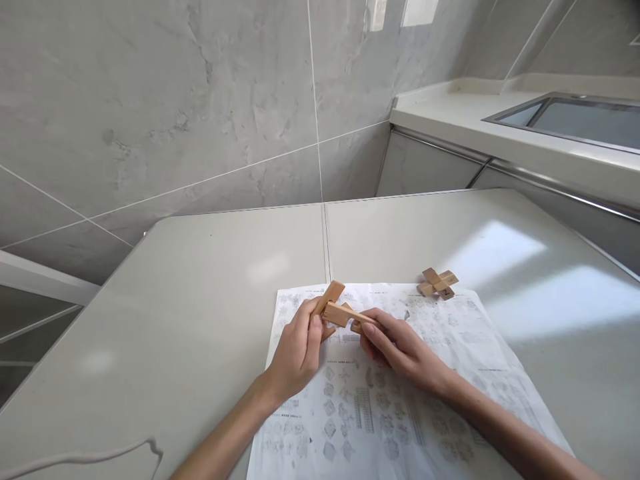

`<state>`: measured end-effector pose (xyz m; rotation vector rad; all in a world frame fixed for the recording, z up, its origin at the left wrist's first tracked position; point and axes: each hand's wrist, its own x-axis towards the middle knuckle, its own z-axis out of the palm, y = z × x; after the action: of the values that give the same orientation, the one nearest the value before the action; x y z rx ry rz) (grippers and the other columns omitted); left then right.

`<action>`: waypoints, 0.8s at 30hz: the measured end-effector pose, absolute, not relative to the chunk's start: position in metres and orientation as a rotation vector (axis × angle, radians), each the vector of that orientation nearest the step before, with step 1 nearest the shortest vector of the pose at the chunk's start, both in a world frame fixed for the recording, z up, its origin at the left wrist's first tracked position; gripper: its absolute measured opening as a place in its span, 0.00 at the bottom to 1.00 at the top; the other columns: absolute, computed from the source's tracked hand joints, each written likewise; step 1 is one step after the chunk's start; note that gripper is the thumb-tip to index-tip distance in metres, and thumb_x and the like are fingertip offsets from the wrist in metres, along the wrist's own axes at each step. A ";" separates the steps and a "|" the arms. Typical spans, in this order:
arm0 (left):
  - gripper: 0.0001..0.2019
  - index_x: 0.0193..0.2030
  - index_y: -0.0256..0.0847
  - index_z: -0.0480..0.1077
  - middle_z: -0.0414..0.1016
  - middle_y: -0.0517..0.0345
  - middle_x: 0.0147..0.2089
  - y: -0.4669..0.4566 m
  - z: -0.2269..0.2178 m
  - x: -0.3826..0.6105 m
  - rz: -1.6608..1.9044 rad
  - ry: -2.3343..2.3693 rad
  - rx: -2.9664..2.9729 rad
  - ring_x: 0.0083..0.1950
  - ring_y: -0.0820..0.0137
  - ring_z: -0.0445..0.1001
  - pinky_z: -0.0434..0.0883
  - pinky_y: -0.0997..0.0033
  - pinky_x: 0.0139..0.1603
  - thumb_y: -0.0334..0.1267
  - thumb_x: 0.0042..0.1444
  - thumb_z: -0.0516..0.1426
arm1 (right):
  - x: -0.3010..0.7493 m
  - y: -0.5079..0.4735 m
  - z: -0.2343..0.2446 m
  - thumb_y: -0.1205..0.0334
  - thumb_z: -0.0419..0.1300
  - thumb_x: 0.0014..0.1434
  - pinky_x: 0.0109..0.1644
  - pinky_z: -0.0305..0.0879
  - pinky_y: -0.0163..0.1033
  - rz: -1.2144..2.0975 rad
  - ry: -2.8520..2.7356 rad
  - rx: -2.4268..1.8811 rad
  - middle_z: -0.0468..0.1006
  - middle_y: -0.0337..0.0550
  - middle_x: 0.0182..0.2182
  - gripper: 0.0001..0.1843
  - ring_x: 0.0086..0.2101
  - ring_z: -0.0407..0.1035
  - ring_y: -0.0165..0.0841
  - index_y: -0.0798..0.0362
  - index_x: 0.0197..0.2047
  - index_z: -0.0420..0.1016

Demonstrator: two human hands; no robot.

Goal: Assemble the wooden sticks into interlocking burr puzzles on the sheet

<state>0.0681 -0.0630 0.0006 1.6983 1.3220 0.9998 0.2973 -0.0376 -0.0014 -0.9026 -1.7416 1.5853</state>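
Observation:
My left hand (296, 350) and my right hand (400, 347) meet over a printed instruction sheet (400, 413) and together grip a partly joined wooden puzzle (336, 308) made of crossed light-brown bars. The left fingers pinch the upright bar at its left side. The right fingers close round the bar end on the right. A second small cluster of crossed wooden pieces (438, 283) lies on the sheet's far right corner, apart from both hands.
The sheet lies on a pale grey table (200, 300) with a seam down its middle. A grey tiled wall stands behind. A counter with a steel sink (575, 120) runs at the right. A thin white cable (100, 457) lies near the front left.

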 end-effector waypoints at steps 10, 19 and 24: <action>0.25 0.78 0.50 0.54 0.71 0.45 0.56 -0.061 -0.005 0.066 1.016 1.303 1.963 0.50 0.64 0.77 0.84 0.62 0.47 0.39 0.77 0.44 | 0.297 -0.036 0.000 0.45 0.48 0.78 0.28 0.58 0.37 1.556 -1.694 -0.960 0.69 0.35 0.25 0.21 0.23 0.60 0.28 0.50 0.40 0.68; 0.27 0.79 0.50 0.50 0.74 0.44 0.53 -0.061 -0.008 0.065 0.966 1.407 2.298 0.40 0.67 0.78 0.82 0.66 0.37 0.38 0.76 0.46 | 0.297 -0.036 0.001 0.42 0.48 0.78 0.27 0.59 0.36 1.643 -1.648 -0.954 0.71 0.36 0.26 0.22 0.22 0.62 0.28 0.51 0.44 0.70; 0.27 0.79 0.52 0.50 0.75 0.47 0.50 -0.060 -0.007 0.063 0.960 1.381 2.312 0.41 0.67 0.78 0.82 0.66 0.40 0.36 0.76 0.47 | 0.299 -0.036 0.003 0.41 0.49 0.77 0.28 0.59 0.37 1.686 -1.692 -0.931 0.70 0.36 0.26 0.22 0.23 0.61 0.28 0.51 0.43 0.69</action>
<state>0.0633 -0.0602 -0.0072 2.3118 1.3811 0.9604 0.2988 -0.0355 0.0034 -0.9308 -1.6916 1.6857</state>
